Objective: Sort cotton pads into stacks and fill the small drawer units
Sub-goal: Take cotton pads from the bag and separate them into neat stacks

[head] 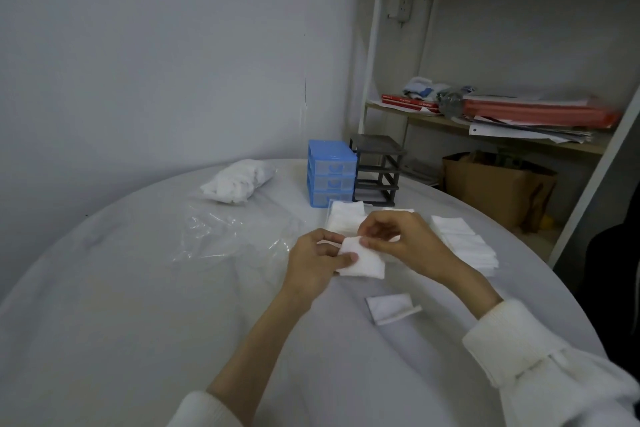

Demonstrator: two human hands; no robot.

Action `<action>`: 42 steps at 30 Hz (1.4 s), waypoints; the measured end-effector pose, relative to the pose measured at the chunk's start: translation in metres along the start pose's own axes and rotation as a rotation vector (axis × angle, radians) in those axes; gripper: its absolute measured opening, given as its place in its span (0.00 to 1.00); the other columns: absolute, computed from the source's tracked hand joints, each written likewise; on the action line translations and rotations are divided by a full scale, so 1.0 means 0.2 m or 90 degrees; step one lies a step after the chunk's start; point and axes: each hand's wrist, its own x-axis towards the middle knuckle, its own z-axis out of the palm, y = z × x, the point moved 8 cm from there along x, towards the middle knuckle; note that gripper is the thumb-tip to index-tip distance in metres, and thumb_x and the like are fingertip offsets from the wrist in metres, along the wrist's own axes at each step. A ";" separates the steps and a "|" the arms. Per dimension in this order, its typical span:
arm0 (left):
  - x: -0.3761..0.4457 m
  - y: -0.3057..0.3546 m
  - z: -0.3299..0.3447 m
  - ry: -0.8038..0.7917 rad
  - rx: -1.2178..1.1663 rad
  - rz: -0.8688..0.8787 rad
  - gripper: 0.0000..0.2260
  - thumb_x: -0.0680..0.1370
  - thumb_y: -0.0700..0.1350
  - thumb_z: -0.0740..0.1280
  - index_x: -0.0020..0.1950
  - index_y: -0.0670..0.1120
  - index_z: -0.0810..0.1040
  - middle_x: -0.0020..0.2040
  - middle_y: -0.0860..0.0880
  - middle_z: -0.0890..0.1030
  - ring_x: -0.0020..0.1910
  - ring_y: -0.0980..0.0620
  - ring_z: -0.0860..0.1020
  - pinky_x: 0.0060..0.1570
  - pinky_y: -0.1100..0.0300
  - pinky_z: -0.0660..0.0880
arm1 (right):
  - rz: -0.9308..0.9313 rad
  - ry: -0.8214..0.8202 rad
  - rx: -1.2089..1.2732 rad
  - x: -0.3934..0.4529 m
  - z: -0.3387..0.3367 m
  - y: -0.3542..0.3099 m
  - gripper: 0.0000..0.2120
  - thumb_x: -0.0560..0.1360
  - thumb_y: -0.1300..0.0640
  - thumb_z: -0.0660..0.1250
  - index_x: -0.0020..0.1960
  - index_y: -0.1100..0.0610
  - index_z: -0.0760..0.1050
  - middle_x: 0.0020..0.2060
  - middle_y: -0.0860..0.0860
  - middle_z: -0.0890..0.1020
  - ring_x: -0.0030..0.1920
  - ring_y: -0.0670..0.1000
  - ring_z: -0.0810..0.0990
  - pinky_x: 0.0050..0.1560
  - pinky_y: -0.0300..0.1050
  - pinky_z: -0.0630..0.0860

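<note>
Plain grey wall (156, 45) behind round white table (104, 288); open shelving unit (372, 80) at right, cardboard box (491, 187) beneath, dim light.

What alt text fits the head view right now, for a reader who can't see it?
Both hands, left hand and right hand, pinch one small stack of cotton pads above a round white table. Behind them stand a blue drawer unit and an empty dark drawer frame; more pad stacks lie right.

Shelf clutter (450, 99) blurs; blue unit's (331, 173) drawer contents perhaps unreadable.
</note>
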 end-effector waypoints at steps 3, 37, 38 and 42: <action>-0.01 0.00 0.01 -0.013 -0.020 -0.021 0.12 0.68 0.31 0.74 0.46 0.41 0.76 0.37 0.45 0.81 0.38 0.49 0.80 0.49 0.51 0.78 | -0.006 0.007 0.016 -0.01 -0.02 0.00 0.01 0.73 0.59 0.70 0.45 0.55 0.79 0.43 0.44 0.82 0.45 0.40 0.78 0.47 0.31 0.73; -0.04 -0.12 0.05 0.024 -0.125 -0.158 0.06 0.75 0.31 0.63 0.39 0.38 0.76 0.37 0.42 0.80 0.37 0.49 0.80 0.33 0.64 0.79 | 0.281 0.039 0.431 -0.15 0.10 0.22 0.12 0.77 0.65 0.59 0.38 0.54 0.71 0.33 0.43 0.77 0.39 0.43 0.75 0.41 0.36 0.71; -0.04 -0.12 0.05 0.024 -0.142 -0.154 0.06 0.75 0.31 0.63 0.40 0.38 0.76 0.37 0.42 0.80 0.37 0.49 0.80 0.34 0.63 0.79 | 0.284 0.056 0.431 -0.15 0.10 0.22 0.11 0.77 0.65 0.59 0.38 0.55 0.71 0.33 0.44 0.77 0.39 0.43 0.75 0.41 0.36 0.71; -0.03 -0.10 0.06 0.017 -0.186 -0.137 0.06 0.76 0.31 0.62 0.40 0.38 0.75 0.37 0.44 0.81 0.36 0.50 0.80 0.37 0.62 0.79 | 0.270 0.126 0.371 -0.14 0.05 0.21 0.10 0.77 0.65 0.60 0.38 0.56 0.71 0.38 0.49 0.76 0.43 0.46 0.74 0.45 0.38 0.72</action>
